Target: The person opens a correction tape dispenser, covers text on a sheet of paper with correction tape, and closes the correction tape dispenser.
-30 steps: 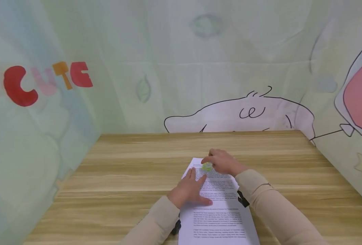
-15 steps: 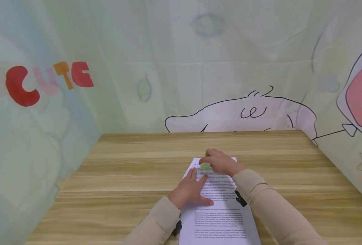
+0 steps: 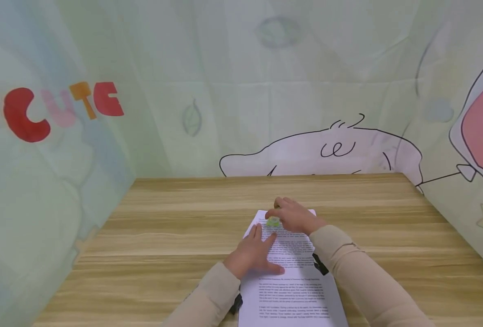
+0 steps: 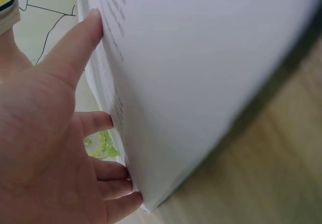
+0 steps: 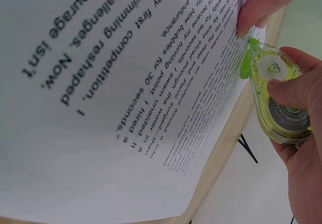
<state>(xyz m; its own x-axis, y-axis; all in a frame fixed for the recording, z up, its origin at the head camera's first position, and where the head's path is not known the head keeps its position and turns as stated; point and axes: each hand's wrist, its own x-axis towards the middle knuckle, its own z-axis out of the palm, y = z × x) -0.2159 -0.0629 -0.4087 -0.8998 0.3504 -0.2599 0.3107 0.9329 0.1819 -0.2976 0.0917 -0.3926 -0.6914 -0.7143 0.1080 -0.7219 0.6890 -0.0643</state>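
A printed sheet of paper point(image 3: 292, 272) lies on the table, seemingly on top of a stack or board. My left hand point(image 3: 253, 255) rests on its left part, thumb and fingers spread and fairly straight, fingertips touching the page. Near the top of the sheet, my right hand point(image 3: 293, 217) grips a clear green correction tape point(image 5: 282, 116). The right wrist view shows the thumb pressed on its round casing and fingers behind it. Its green tip point(image 5: 245, 65) is at the printed lines, apparently touching the paper. Between the left fingers, the left wrist view shows part of the tape's green casing point(image 4: 100, 144).
The wooden table point(image 3: 164, 236) runs back to a printed fabric wall point(image 3: 241, 91), with more fabric on both sides. Dark wrist-worn gear point(image 3: 320, 264) shows beside the right sleeve point(image 3: 360, 263), close to the sheet's right edge.
The right hand with the correction tape has moved slightly left over the top of the sheet, then stayed nearly still. The left hand has kept its place.
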